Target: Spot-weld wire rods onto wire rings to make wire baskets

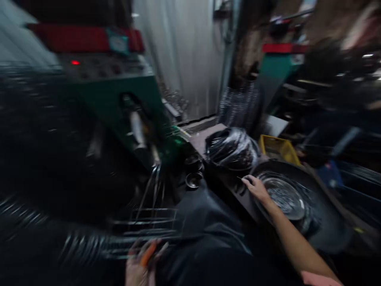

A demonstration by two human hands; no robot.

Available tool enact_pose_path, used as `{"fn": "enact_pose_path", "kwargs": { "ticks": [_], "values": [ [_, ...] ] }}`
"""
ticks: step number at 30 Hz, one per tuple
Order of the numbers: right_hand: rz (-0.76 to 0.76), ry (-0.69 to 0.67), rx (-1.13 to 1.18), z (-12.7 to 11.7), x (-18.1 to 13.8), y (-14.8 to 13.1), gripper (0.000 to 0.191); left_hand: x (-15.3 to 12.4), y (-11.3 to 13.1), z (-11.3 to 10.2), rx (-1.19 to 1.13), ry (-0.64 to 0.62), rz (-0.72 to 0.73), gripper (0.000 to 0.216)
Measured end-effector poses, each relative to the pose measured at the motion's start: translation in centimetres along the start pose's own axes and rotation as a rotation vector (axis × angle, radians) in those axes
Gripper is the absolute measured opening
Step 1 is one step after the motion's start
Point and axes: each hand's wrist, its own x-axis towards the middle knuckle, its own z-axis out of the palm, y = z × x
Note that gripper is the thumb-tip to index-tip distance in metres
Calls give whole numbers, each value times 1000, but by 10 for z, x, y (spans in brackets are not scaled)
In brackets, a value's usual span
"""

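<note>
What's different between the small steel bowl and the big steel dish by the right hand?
The steel dish is far larger than the small steel bowl. The dish lies inside a wide dark pan, while the bowl sits outside it, nearer the green machine. The dish is beside the right hand; the bowl is well away from it. Both are round and shiny metal, though blur hides the detail.

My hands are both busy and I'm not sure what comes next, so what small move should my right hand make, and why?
Probably close the right hand on the small dark object at its fingertips. The fingers are already at it, beside the steel dish in the black tray, and the left hand is gripping an orange-handled tool. Blur hides what the object is.
</note>
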Motion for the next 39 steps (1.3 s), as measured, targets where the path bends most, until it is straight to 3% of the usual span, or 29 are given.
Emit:
{"fn": "enact_pose_path", "kwargs": {
  "ticks": [3,6,8,11,18,39],
  "values": [
    [-178,-209,399,43,21,-80,33,-4,-4,-3,-124,52,34,57],
    [-250,-416,586,87,25,-155,31,-11,-4,-1,-148,30,70,57],
    [-264,-489,662,109,25,-192,29,-15,-4,1,-149,24,79,57],
    [-266,-550,746,126,22,-222,27,-17,-2,3,-147,30,67,58],
    [-139,-618,891,141,17,-229,29,-8,2,5,-139,4,42,63],
    [-10,-619,1145,174,28,-228,33,20,6,7,-114,43,-75,60]
  ]
}}
